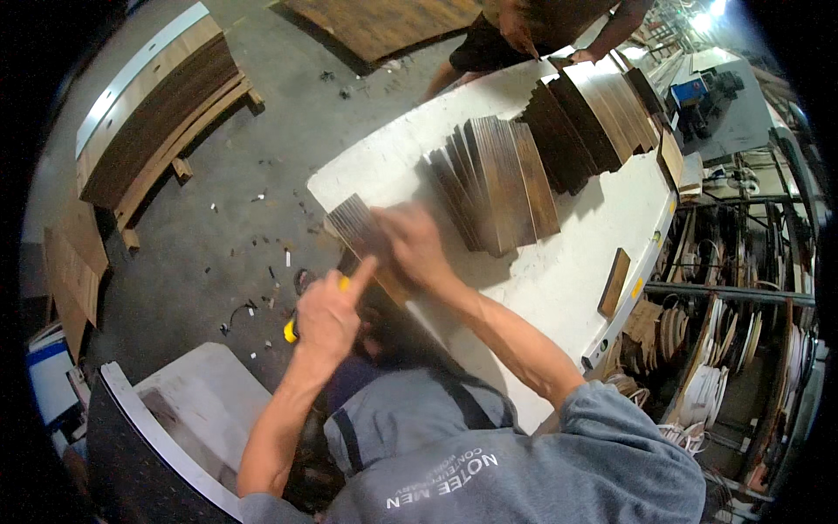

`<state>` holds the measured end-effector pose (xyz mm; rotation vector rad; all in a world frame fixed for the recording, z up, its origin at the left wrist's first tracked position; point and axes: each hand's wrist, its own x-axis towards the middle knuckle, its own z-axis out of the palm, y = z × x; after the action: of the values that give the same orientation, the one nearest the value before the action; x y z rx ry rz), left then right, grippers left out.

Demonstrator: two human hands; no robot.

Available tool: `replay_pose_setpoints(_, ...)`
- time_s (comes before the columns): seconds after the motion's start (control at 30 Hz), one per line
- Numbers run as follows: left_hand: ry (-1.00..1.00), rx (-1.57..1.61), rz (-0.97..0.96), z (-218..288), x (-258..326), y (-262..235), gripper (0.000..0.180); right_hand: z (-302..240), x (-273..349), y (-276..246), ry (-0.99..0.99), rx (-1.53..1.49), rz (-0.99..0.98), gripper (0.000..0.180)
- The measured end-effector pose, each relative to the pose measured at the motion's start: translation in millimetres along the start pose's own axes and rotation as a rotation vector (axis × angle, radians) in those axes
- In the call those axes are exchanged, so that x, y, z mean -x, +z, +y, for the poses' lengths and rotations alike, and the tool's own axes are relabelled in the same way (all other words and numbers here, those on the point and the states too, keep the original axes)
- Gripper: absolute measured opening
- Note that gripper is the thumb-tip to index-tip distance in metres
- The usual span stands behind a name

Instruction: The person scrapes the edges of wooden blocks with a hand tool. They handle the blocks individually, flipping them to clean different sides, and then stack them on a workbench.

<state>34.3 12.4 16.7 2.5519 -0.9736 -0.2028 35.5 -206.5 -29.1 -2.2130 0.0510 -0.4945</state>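
Note:
My left hand (pixel 327 319) is closed around a yellow-handled tool (pixel 291 330), its index finger stretched toward the board; the tool's working end is hidden. A dark brown board with a grooved top (pixel 351 214) lies at the near left edge of the white table (pixel 524 288). Over that board is my right hand (pixel 410 244), smeared by motion, so its fingers are unclear. Just to the right, several similar brown grooved boards (pixel 497 183) stand fanned out in a row on the table.
Another stack of brown boards (pixel 602 105) sits farther back, beside a person's hands (pixel 589 54). One short brown piece (pixel 614 281) lies near the table's right edge. A pile of curved panels (pixel 157 113) rests on a pallet at left. Scraps litter the floor (pixel 253 227). Crowded racks (pixel 724 349) stand at right.

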Motion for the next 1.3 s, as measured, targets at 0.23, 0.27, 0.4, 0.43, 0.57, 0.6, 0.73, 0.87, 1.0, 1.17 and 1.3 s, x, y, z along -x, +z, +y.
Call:
replay_pose_setpoints(0.23, 0.116, 0.223, 0.043, 23.8, 68.4, 26.7, 0.059, 4.4, -4.6, -1.3, -0.021, 0.003, -0.018, 0.027)
replay_pose_setpoints(0.27, 0.03, 0.388, 0.189, 14.7, 57.1, 26.8, 0.052, 5.0, -7.6, -0.5, -0.029, 0.012, 0.001, 0.027)
replay_pose_setpoints(0.4, -0.372, 0.856, 0.417, -29.9, 3.2, 40.5, 0.047, -4.5, -5.8, -3.0, 0.043, 0.029, -0.042, 0.032)
replay_pose_setpoints(0.43, -0.356, 0.887, 0.452, -41.8, -12.7, 53.9, 0.046, -2.7, -4.5, -3.7, 0.061, 0.038, -0.07, 0.034)
replay_pose_setpoints(0.57, -0.144, 0.78, 0.608, -48.3, -45.9, 80.2, 0.043, -5.8, -1.9, -4.3, 0.015, 0.03, -0.071, 0.036)
replay_pose_setpoints(0.6, -0.057, 0.689, 0.647, -41.2, -46.0, 81.8, 0.043, -4.9, 0.9, -3.7, 0.022, 0.03, -0.06, 0.036)
replay_pose_setpoints(0.73, 0.139, 0.636, 0.331, -2.3, 16.6, 78.8, 0.046, -8.9, 0.7, 1.8, 0.068, -0.017, -0.046, 0.039)
replay_pose_setpoints(0.87, 0.213, 0.556, 0.206, 40.2, 93.1, 90.2, 0.051, 3.6, 1.9, 1.5, 0.03, 0.046, -0.014, 0.035)
replay_pose_setpoints(1.0, -0.596, 1.158, 0.277, 32.0, 114.9, 53.8, 0.053, -10.9, -1.1, -4.8, 0.028, 0.207, -0.07, 0.052)
replay_pose_setpoints(1.17, -0.912, 1.354, 0.264, 0.4, 134.1, 31.3, 0.063, -55.6, 23.4, -5.2, 0.023, 0.423, -0.262, 0.084)
replay_pose_setpoints(1.3, -0.841, 1.354, 0.205, -7.2, 120.1, 34.0, 0.056, -86.6, 49.1, -40.6, -0.033, 0.096, -0.179, 0.077)
